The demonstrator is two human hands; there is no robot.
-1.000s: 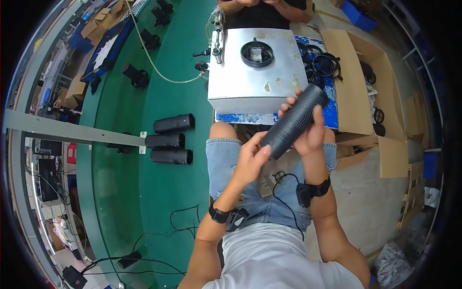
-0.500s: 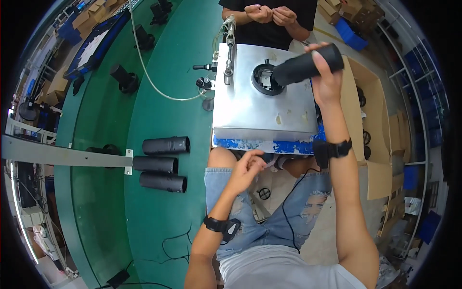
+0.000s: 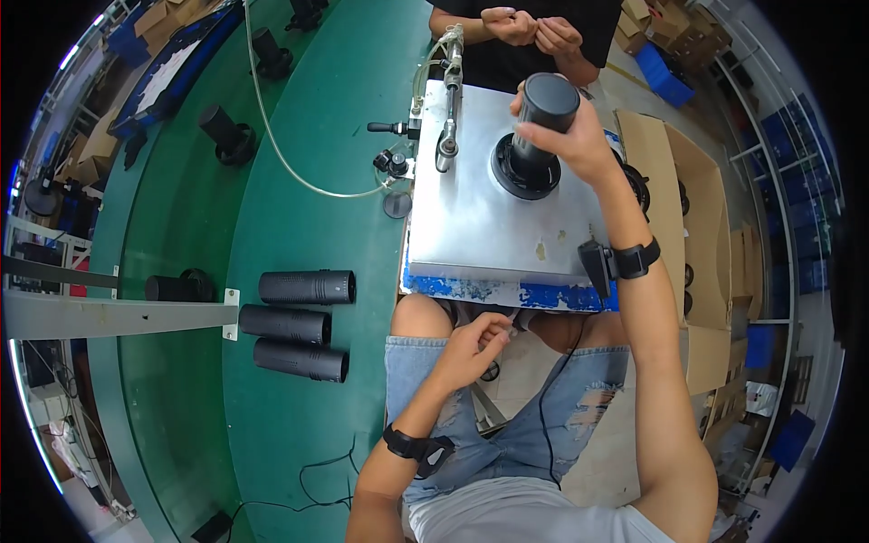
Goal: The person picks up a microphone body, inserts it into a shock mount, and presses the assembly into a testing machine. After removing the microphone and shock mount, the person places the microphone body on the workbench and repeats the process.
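A black cylinder (image 3: 551, 101) is gripped near its top by my right hand (image 3: 579, 136). It stands nearly upright, its lower end at the round black ring (image 3: 528, 185) on the metal box (image 3: 462, 222); how far it sits inside is hidden. Below the box's near edge, my left hand (image 3: 472, 348) hovers over my lap with curled fingers, thumb and fingertips close together. Something small and pale may be between them, too small to name. Three black tubes (image 3: 307, 287) lie side by side on the green table (image 3: 299, 199) to the left.
A clamp-like metal arm (image 3: 450, 109) with a clear hose rises from the box's left side. An open cardboard box (image 3: 711, 195) stands at the right. Across the box are a co-worker's hands (image 3: 534, 32). A grey metal bar (image 3: 118, 312) juts in from the left.
My right hand has brought the black cylinder from a tilted pose at the right to nearly upright over the ring. The left hand's fingers have drawn slightly closer together. My view has shifted a little.
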